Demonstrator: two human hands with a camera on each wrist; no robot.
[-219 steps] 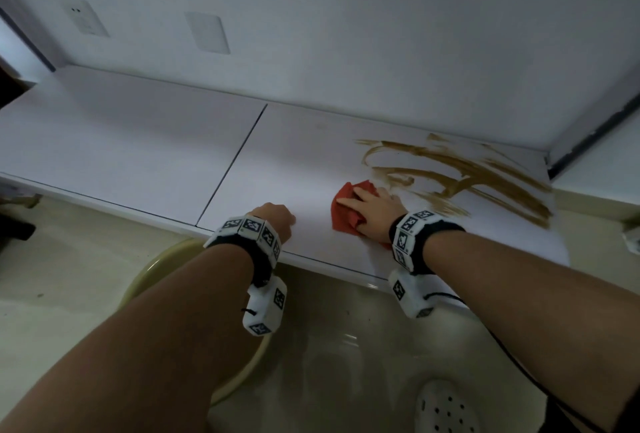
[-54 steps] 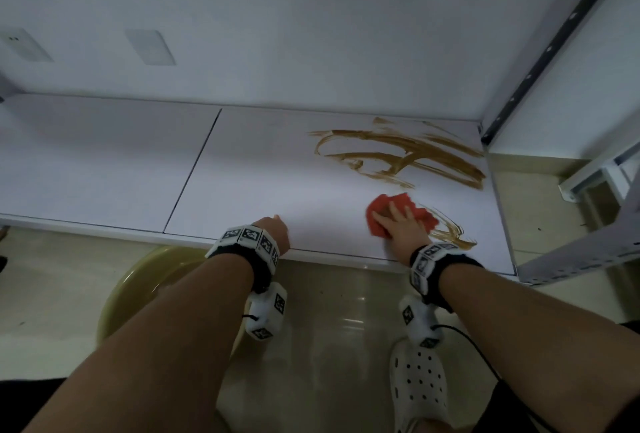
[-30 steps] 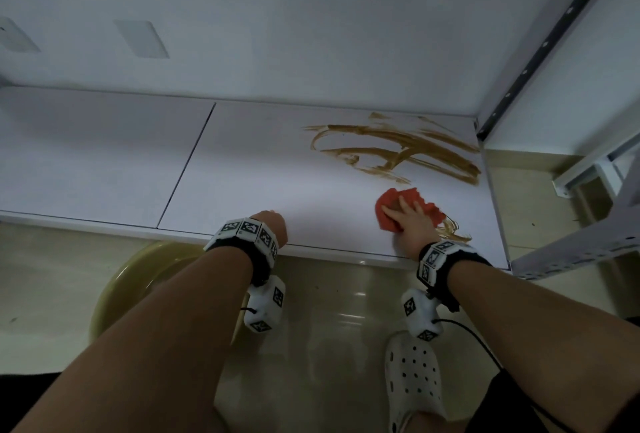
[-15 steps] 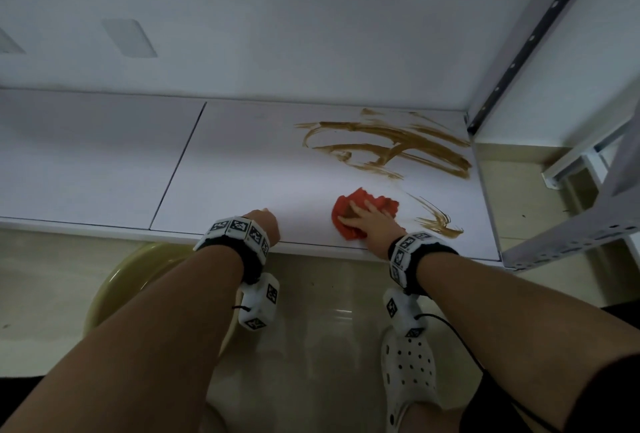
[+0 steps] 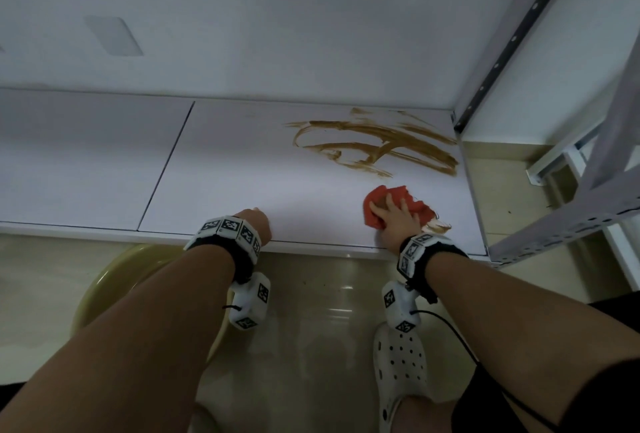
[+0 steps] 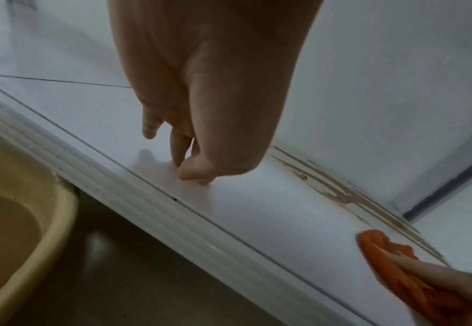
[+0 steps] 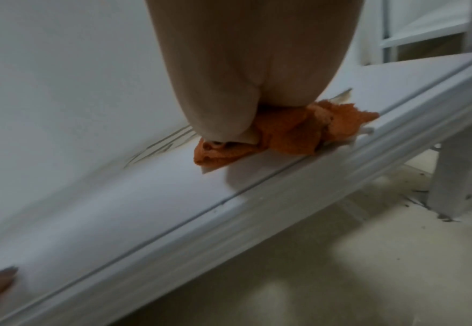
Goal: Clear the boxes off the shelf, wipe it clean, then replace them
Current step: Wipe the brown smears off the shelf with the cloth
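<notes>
The white shelf (image 5: pixel 225 172) carries no boxes. Brown smears (image 5: pixel 377 148) streak its back right part, and a small smear (image 5: pixel 438 226) lies near the front right corner. My right hand (image 5: pixel 394 217) presses a crumpled red cloth (image 5: pixel 384 195) flat onto the shelf just left of that small smear, fingers spread over it. The cloth (image 7: pixel 290 132) bunches out from under the palm in the right wrist view. My left hand (image 5: pixel 254 221) holds nothing; its fingertips (image 6: pixel 193 174) rest on the shelf by the front edge.
A yellow basin (image 5: pixel 104 287) of murky water stands on the floor under my left forearm. A white clog (image 5: pixel 401 363) is on the floor below my right wrist. A perforated metal upright (image 5: pixel 512 37) and another rack's frame (image 5: pixel 588 214) bound the shelf on the right.
My right hand has slid the cloth to the right along the shelf front, up against the small front smear. The left hand has stayed at the front edge.
</notes>
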